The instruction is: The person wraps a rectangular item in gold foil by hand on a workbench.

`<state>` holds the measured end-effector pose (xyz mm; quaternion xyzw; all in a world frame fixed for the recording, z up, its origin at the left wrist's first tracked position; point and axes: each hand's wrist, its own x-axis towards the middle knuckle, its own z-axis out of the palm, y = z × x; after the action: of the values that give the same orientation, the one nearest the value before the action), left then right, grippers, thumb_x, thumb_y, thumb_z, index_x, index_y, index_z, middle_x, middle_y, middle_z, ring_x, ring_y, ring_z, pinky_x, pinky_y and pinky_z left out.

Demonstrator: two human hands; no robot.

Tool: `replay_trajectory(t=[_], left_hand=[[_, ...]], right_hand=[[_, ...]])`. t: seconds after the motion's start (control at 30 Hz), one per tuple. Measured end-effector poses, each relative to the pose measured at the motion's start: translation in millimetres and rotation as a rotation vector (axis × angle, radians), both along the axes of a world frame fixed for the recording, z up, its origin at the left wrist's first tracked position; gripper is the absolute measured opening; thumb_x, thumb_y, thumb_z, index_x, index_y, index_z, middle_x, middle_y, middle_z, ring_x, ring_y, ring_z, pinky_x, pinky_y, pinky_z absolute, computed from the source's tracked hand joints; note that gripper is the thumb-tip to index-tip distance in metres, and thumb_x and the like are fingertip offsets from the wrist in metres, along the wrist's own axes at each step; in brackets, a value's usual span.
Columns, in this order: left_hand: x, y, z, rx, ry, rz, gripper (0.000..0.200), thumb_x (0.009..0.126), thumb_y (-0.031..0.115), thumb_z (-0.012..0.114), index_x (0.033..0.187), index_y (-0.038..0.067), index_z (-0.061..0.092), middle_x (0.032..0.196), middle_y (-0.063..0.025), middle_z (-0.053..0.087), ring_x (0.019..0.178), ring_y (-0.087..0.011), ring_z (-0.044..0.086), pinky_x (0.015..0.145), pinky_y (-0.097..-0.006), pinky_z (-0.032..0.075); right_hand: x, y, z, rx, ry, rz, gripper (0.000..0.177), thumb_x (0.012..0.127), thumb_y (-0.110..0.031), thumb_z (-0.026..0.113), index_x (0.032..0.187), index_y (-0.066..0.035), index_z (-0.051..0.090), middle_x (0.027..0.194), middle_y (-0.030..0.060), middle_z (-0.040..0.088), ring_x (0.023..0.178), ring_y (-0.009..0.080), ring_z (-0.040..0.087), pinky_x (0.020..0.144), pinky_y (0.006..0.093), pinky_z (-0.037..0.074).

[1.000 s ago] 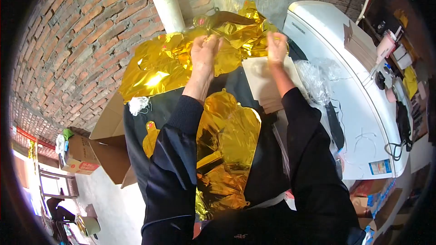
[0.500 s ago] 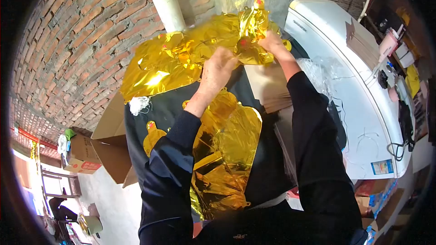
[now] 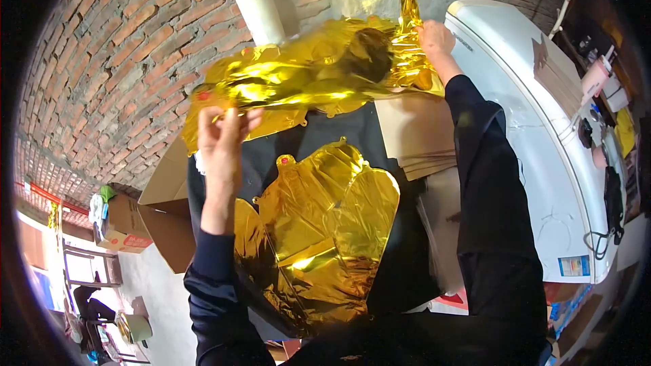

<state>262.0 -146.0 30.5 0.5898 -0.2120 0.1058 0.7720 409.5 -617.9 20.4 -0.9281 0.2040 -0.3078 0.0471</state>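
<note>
A gold foil balloon (image 3: 319, 74), flat and uninflated, is stretched across the far side of the black-covered table (image 3: 413, 230). At its right end my right hand (image 3: 435, 41) is closed around a gathered, crumpled part that sticks upward. My left hand (image 3: 222, 137) is at the left end, its fingertips pinched at the foil's edge and the other fingers curled. More gold foil lies under the stretched piece. Nearer to me, another flat gold foil balloon (image 3: 339, 210) with a small red-marked tab rests on the black cover.
Brown cardboard sheets (image 3: 417, 129) are stacked right of centre, with clear plastic film (image 3: 441, 230) below. A white freezer-like appliance (image 3: 542, 163) stands on the right. An open cardboard box (image 3: 165, 224) is on the left, before a brick wall (image 3: 122, 61) and white pipe (image 3: 254, 3).
My left hand has moved left, drawing the foil out sideways. My right hand has shifted right and up with its bunched end. The nearer balloon is less covered by my arm.
</note>
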Motion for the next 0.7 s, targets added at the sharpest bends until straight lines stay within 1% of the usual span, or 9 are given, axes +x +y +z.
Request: replay_trajectory(t=[0.13, 0.17, 0.27, 0.3, 0.4, 0.43, 0.53, 0.57, 0.7], left_hand=[[-5, 42, 5, -0.119, 0.019, 0.105, 0.010, 0.106, 0.011, 0.058, 0.113, 0.005, 0.058, 0.115, -0.0128, 0.068, 0.110, -0.0272, 0.070, 0.097, -0.0386, 0.059], [-7, 53, 6, -0.131, 0.007, 0.124, 0.014, 0.105, 0.011, 0.059, 0.118, 0.005, 0.059, 0.117, -0.0139, 0.068, 0.113, -0.0282, 0.069, 0.099, -0.0398, 0.058], [-9, 80, 5, -0.207, -0.048, 0.100, 0.025, 0.104, 0.007, 0.057, 0.128, 0.004, 0.054, 0.125, -0.0239, 0.066, 0.113, -0.0284, 0.068, 0.099, -0.0400, 0.059], [-13, 86, 4, -0.208, -0.032, 0.104, 0.026, 0.104, 0.007, 0.057, 0.129, 0.004, 0.053, 0.126, -0.0241, 0.066, 0.114, -0.0291, 0.068, 0.100, -0.0400, 0.059], [-24, 87, 14, -0.194, -0.039, 0.067, 0.029, 0.103, 0.009, 0.058, 0.131, 0.004, 0.053, 0.127, -0.0245, 0.065, 0.116, -0.0300, 0.067, 0.101, -0.0404, 0.058], [-27, 87, 16, -0.185, -0.049, 0.046, 0.030, 0.103, 0.010, 0.058, 0.132, 0.004, 0.053, 0.127, -0.0247, 0.065, 0.117, -0.0301, 0.067, 0.101, -0.0406, 0.058], [-24, 97, 20, -0.206, -0.019, -0.007, 0.033, 0.104, 0.022, 0.062, 0.133, 0.007, 0.056, 0.131, -0.0207, 0.065, 0.124, -0.0320, 0.063, 0.106, -0.0435, 0.053], [-23, 98, 23, -0.276, -0.008, -0.079, 0.039, 0.104, 0.029, 0.062, 0.136, 0.008, 0.055, 0.134, -0.0200, 0.065, 0.126, -0.0319, 0.062, 0.108, -0.0461, 0.051], [-24, 92, 37, -0.320, -0.126, -0.116, 0.046, 0.099, 0.034, 0.069, 0.135, 0.008, 0.057, 0.137, -0.0223, 0.062, 0.127, -0.0322, 0.061, 0.107, -0.0445, 0.051]], right_hand=[[32, -13, -8, 0.146, -0.053, -0.034, 0.032, 0.089, -0.038, 0.072, 0.093, -0.007, 0.078, 0.096, 0.0204, 0.076, 0.095, 0.0397, 0.073, 0.082, 0.0504, 0.058], [40, -22, -6, 0.301, 0.025, 0.093, 0.049, 0.084, -0.041, 0.076, 0.116, -0.004, 0.072, 0.106, 0.0240, 0.074, 0.103, 0.0434, 0.071, 0.088, 0.0493, 0.057], [56, -24, -34, 0.323, -0.189, 0.242, 0.092, 0.080, -0.045, 0.080, 0.150, 0.003, 0.043, 0.129, 0.0316, 0.064, 0.121, 0.0431, 0.063, 0.103, 0.0456, 0.050], [54, -25, -38, 0.330, -0.074, 0.241, 0.101, 0.083, -0.038, 0.079, 0.157, 0.005, 0.024, 0.128, 0.0278, 0.066, 0.119, 0.0432, 0.063, 0.101, 0.0461, 0.051], [43, -28, -47, 0.345, 0.000, 0.134, 0.097, 0.085, -0.036, 0.076, 0.156, 0.005, 0.024, 0.128, 0.0280, 0.066, 0.119, 0.0414, 0.064, 0.101, 0.0471, 0.050], [42, -24, -52, 0.284, -0.121, 0.084, 0.078, 0.087, -0.034, 0.074, 0.151, -0.004, 0.043, 0.123, 0.0246, 0.069, 0.115, 0.0395, 0.066, 0.099, 0.0477, 0.052], [31, -25, -44, 0.249, 0.075, 0.206, 0.052, 0.088, -0.034, 0.072, 0.134, -0.010, 0.065, 0.118, 0.0208, 0.072, 0.112, 0.0376, 0.068, 0.097, 0.0473, 0.052], [24, -24, -38, 0.293, 0.181, 0.257, 0.037, 0.089, -0.034, 0.070, 0.117, -0.010, 0.075, 0.116, 0.0188, 0.073, 0.111, 0.0376, 0.068, 0.095, 0.0462, 0.052], [20, -8, -28, 0.466, 0.222, 0.691, 0.036, 0.098, -0.029, 0.068, 0.123, -0.003, 0.070, 0.119, 0.0080, 0.075, 0.109, 0.0165, 0.067, 0.095, 0.0319, 0.051]])
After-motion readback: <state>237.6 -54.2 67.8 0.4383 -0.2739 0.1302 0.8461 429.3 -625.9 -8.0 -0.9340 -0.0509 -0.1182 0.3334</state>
